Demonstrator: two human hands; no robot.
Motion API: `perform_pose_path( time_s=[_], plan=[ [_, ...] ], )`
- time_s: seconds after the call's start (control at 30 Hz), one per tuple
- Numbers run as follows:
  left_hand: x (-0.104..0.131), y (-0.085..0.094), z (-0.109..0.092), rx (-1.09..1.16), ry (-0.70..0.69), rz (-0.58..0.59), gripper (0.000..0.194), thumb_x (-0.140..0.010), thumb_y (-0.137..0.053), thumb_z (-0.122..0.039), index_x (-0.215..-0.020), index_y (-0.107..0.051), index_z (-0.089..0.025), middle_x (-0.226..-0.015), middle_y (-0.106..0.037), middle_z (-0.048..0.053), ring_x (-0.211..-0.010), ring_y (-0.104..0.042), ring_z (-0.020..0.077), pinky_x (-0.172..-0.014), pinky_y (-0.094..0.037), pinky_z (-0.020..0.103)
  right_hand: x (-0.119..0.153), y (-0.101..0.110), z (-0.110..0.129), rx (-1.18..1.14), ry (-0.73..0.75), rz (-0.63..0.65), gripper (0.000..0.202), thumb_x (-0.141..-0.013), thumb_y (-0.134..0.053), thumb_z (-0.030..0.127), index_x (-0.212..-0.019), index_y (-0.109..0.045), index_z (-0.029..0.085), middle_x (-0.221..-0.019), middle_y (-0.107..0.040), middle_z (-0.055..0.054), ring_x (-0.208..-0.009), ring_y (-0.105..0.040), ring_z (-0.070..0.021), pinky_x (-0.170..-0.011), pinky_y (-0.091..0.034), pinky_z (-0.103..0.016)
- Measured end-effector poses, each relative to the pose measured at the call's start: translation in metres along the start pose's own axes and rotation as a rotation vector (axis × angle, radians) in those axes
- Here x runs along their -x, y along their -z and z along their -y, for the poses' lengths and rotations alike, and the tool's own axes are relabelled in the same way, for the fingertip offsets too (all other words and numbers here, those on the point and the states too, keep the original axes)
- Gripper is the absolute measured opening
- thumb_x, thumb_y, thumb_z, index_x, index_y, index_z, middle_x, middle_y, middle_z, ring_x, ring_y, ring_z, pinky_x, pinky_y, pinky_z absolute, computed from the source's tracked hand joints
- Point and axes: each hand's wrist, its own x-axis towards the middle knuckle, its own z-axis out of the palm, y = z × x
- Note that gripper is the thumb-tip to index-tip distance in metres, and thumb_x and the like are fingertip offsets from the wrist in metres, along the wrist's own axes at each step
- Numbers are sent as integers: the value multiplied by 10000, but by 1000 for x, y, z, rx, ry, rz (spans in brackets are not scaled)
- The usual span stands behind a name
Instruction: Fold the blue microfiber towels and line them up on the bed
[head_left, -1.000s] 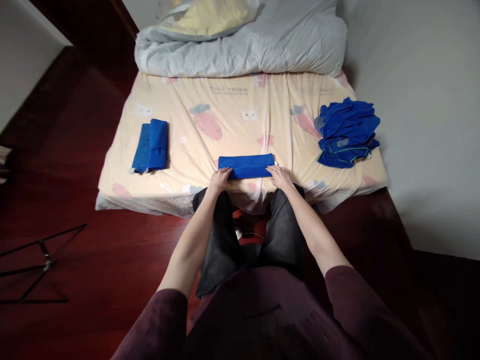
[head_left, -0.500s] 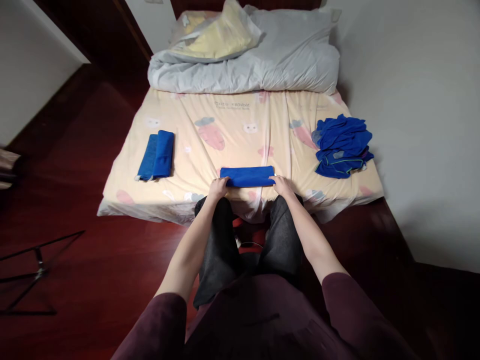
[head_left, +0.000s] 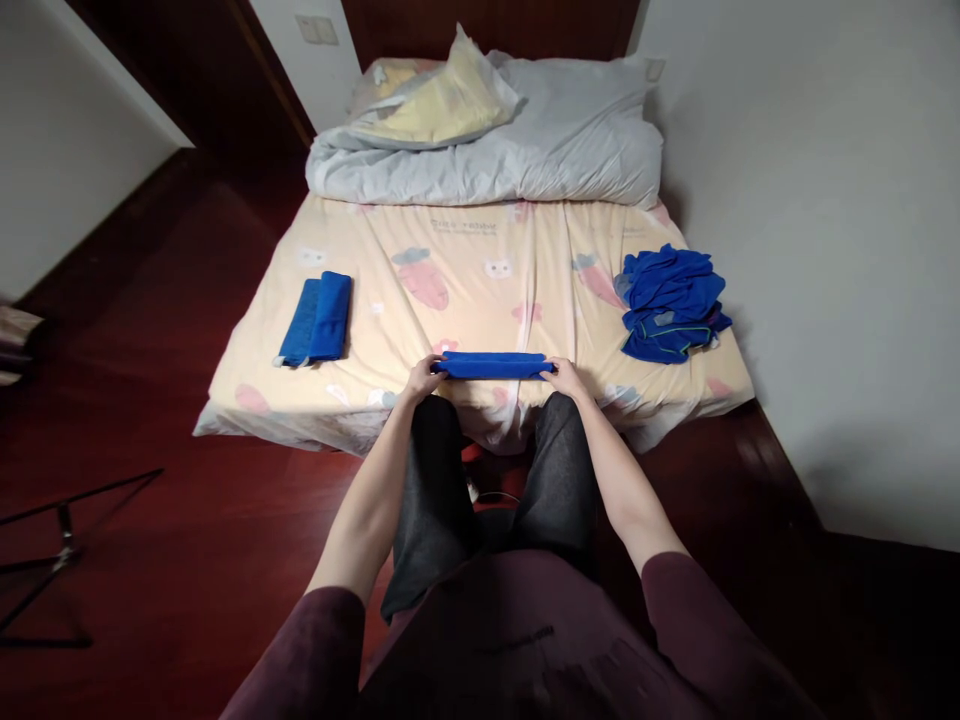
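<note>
Two hands share one folded blue cloth (head_left: 495, 366) at the near edge of the bed (head_left: 472, 310): the left hand (head_left: 422, 380) pinches one end between its fingers, the right hand (head_left: 564, 378) the other. This looks like a folding step; the next move seems to call for both ends turning evenly. Printing on the bed appears to read "Cute rabbit"; a smaller line beneath is illegible.

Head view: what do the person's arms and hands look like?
Both short, dark plum fabric sleeves leave the forearms bare, with no wristwear visible. Left hand and right hand are ungloved; any rings too small to tell.
</note>
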Motion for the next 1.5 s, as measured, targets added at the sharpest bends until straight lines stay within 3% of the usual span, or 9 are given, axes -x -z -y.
perform_pose_path(
  time_s=[0.13, 0.27, 0.43, 0.6, 0.7, 0.83, 1.07, 1.27, 1.5],
  plan=[
    [-1, -3, 0, 104, 82, -25, 447, -832, -690, -268, -1261, -655, -144, -1174, -761, 137, -1041, -735, 205, -900, -600, 298, -3, -1, 2, -143, -93, 0, 284, -851, -699, 234, -1113, -698, 122, -1023, -773, -104, -926, -739, -196, -861, -602, -319],
    [-3, -4, 0, 145, 148, -38, 427, -840, -739, -316, -1223, -672, -141, -1167, -761, 153, -1034, -738, 219, -902, -596, 314, -3, 1, 6, -245, -171, 8, 259, -861, -726, 308, -1049, -677, 137, -935, -757, -83, -866, -729, -188, -812, -606, -300],
    [-4, -2, 0, 125, 197, -51, 339, -902, -657, -290, -1199, -696, -130, -1144, -774, 155, -1081, -733, 237, -938, -573, 323, -2, 4, 11, -190, -244, -16, 237, -870, -723, 318, -1017, -677, 138, -853, -738, -64, -764, -706, -190, -778, -616, -329],
    [-4, -3, 1, 107, 236, -40, 279, -922, -611, -289, -1115, -732, -126, -1012, -793, 147, -942, -764, 234, -831, -584, 302, -2, 6, 11, -111, -317, -43, 129, -864, -703, 215, -965, -703, 135, -805, -728, -62, -750, -707, -206, -768, -623, -346],
    [-5, -4, 2, 97, 238, -27, 285, -931, -624, -350, -1059, -749, -129, -1014, -796, 148, -908, -773, 235, -819, -581, 297, -1, 7, 12, -87, -328, -42, 104, -867, -698, 181, -960, -729, 147, -779, -732, -49, -745, -714, -197, -776, -621, -320],
    [-7, -2, 2, 67, 230, -10, 324, -905, -685, -438, -1028, -760, -149, -1012, -805, 135, -1014, -764, 263, -890, -573, 306, 1, 6, 13, -72, -339, -27, 96, -894, -697, 194, -962, -755, 158, -768, -745, -45, -720, -722, -189, -727, -613, -285],
    [-6, -3, 2, 52, 234, 17, 386, -770, -853, -335, -1096, -748, -156, -1060, -807, 126, -1010, -763, 250, -909, -590, 313, 1, 5, 12, -48, -366, -24, 53, -885, -733, 194, -879, -765, 153, -733, -736, -36, -706, -730, -188, -661, -585, -244],
    [-5, -3, 0, 52, 243, 4, 371, -794, -828, -284, -1123, -743, -136, -1074, -801, 142, -952, -764, 234, -866, -593, 306, -1, 5, 10, 2, -373, -54, 84, -863, -740, 231, -879, -769, 155, -678, -710, -16, -659, -705, -180, -673, -593, -254],
    [-6, -4, -1, 33, 257, -36, 366, -866, -717, -231, -1212, -738, -113, -1122, -794, 163, -1017, -758, 246, -894, -574, 305, -5, 0, 2, 61, -380, -79, 104, -852, -745, 255, -907, -777, 172, -777, -755, -36, -809, -744, -204, -819, -621, -317]
  ],
)
